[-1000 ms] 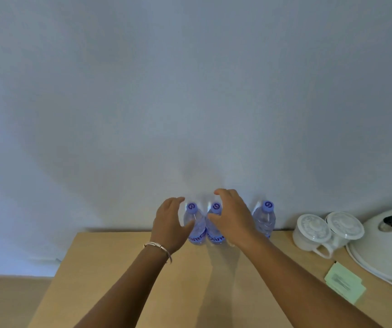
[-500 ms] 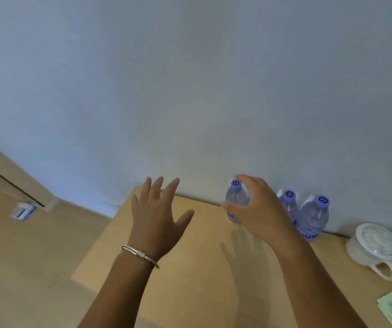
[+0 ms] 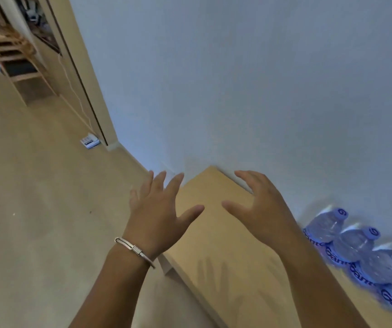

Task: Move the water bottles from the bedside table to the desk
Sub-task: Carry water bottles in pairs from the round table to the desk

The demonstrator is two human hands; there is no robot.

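Three clear water bottles with blue caps and blue labels (image 3: pixel 353 247) stand in a row against the white wall at the right of the light wooden desk (image 3: pixel 228 252). My left hand (image 3: pixel 157 211), wearing a silver bracelet, hovers over the desk's left edge with fingers spread and holds nothing. My right hand (image 3: pixel 259 207) hangs above the desk's far corner, fingers loosely spread and empty, well left of the bottles. The bottles look blurred from head motion.
Beige floor (image 3: pixel 36 221) spreads to the left. A white power strip (image 3: pixel 90 142) with a cord lies on the floor by a wooden door frame (image 3: pixel 81 74). A wooden rack (image 3: pixel 17 58) stands at the far upper left.
My right hand has let go of the bottle it held and pulled back to the left. All three bottles now stand on the desk. My view has swung left.
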